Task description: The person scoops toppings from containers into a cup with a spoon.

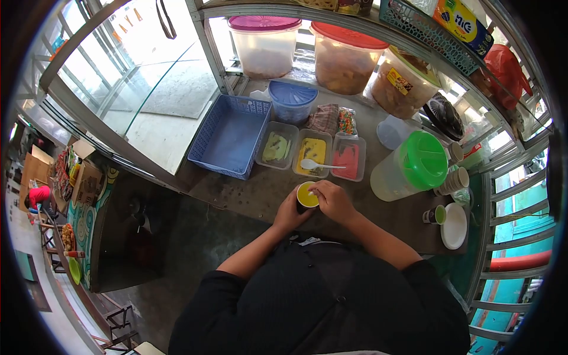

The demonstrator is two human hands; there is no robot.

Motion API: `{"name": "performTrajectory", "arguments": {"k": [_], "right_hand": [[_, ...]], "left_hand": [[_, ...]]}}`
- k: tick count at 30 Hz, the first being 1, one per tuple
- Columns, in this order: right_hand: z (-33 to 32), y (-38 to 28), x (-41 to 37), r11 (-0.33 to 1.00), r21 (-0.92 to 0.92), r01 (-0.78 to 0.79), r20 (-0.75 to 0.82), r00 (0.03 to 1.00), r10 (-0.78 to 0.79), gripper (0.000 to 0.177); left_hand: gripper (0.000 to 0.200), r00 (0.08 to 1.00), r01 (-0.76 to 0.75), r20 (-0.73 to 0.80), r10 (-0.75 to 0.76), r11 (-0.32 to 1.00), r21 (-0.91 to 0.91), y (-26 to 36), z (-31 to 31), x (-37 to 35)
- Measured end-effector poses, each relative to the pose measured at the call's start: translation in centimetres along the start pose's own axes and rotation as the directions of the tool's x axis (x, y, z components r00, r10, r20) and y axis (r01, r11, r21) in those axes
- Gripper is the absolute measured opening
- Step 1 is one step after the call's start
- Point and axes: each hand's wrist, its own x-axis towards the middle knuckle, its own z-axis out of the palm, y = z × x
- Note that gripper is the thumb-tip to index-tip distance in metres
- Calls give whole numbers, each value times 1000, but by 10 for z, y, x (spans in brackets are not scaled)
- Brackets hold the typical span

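My left hand is wrapped around a small cup with a yellow inside, held upright near the counter's front edge. Over the cup's right rim, my right hand has its fingers pinched together; whatever they may hold is too small to make out. Just beyond the cup stand three clear plastic tubs: one with pale green contents, one with yellow contents and one with red contents. A white spoon lies across the yellow tub, its handle reaching over the red one.
A blue basket stands left of the tubs, with a blue-lidded container behind. To the right are a green-lidded pitcher, a green-lined cup, stacked cups and a white plate. Large lidded tubs line the back.
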Motion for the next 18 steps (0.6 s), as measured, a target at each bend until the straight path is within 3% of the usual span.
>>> {"name": "performTrajectory", "arguments": {"k": [3, 6, 9, 15, 18], "right_hand": [[-3, -5, 1, 997, -78, 16, 9, 1000, -15, 15], [2, -3, 3, 999, 53, -3, 19, 1000, 2, 13], [-3, -10, 9, 998, 35, 50, -22, 999, -49, 12], [-14, -9, 9, 978, -195, 78, 118, 991, -55, 12], [-10, -3, 9, 993, -73, 91, 76, 993, -85, 11]], "left_hand": [[78, 1000, -15, -8, 15, 1000, 4, 3, -2, 1], [78, 1000, -6, -3, 6, 1000, 4, 5, -2, 1], [77, 1000, -16, -4, 16, 1000, -2, 4, -2, 1], [77, 1000, -21, -2, 21, 1000, -3, 5, -2, 2], [77, 1000, 1, 5, -1, 1000, -10, 7, -2, 1]]}}
